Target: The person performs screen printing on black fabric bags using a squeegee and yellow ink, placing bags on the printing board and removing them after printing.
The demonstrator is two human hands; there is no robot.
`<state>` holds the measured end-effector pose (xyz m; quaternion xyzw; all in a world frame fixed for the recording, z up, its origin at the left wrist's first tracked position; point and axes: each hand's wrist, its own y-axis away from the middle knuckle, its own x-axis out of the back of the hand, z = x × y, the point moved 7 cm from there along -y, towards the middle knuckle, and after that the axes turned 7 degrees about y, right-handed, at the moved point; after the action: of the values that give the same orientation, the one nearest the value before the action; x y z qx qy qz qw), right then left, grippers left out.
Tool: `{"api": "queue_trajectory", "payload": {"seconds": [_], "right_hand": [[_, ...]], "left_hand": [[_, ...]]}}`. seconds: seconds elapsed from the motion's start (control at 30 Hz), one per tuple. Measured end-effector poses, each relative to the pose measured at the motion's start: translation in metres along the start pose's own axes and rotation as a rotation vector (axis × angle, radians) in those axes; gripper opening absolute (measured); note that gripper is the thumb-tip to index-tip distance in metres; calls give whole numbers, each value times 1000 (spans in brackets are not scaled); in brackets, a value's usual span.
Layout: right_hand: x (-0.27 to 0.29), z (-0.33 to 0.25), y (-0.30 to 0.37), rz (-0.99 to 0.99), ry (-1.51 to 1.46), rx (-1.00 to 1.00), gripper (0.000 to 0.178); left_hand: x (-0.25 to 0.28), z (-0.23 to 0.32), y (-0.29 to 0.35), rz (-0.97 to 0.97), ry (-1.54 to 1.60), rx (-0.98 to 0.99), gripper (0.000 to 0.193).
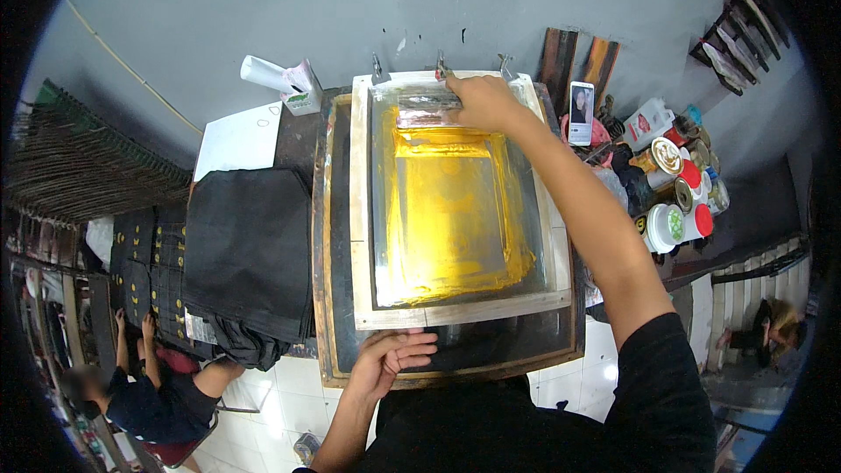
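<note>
A silk-screen frame [361, 210] with pale wooden sides lies on a dark, wood-edged board [328, 333] in front of me. Yellow ink [438, 236] is spread over its mesh in a rough rectangle. At the far end of the mesh is an ink-smeared squeegee [427, 114]. My right hand [489, 103] reaches over from the right, its fingers curled at the squeegee's right end; the fingertips are partly hidden. My left hand [390, 361] is at the frame's near edge, fingers stretched out and apart, thumb side by the wood.
Metal clamps [505, 67] line the frame's far edge. Black fabric pieces [250, 245] are stacked at left, near a white sheet [236, 138]. A phone [581, 114] stands right of the frame, beside several paint tubs [663, 226]. Another person [166, 403] sits at lower left.
</note>
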<state>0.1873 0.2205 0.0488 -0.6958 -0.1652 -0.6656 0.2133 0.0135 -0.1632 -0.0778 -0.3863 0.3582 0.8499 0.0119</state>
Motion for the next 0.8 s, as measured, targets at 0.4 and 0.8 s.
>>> {"api": "queue_trajectory", "payload": {"seconds": [0.4, 0.8], "right_hand": [[-20, -39, 81, 157, 28, 1, 38], [-9, -102, 197, 181, -49, 81, 33]], "left_hand": [[-142, 164, -38, 19, -1271, -1044, 22], [-123, 129, -43, -21, -1640, -1025, 30]]}}
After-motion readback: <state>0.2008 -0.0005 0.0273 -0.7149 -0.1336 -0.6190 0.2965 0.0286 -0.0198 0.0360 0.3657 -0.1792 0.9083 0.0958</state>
